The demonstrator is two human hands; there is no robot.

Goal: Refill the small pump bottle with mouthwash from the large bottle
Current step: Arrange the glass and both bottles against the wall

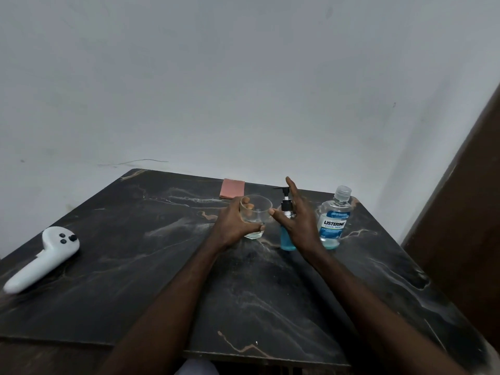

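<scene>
Left hand (234,222) grips clear glass (255,215) on dark table (135,266). Right hand (300,220) open, fingers straight, holds nothing, in front of small pump bottle (287,240), beside Listerine bottle (333,220).

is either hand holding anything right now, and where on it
The left hand grips the clear glass around its side wall. The right hand is open by the pump bottle, holding nothing.
</scene>
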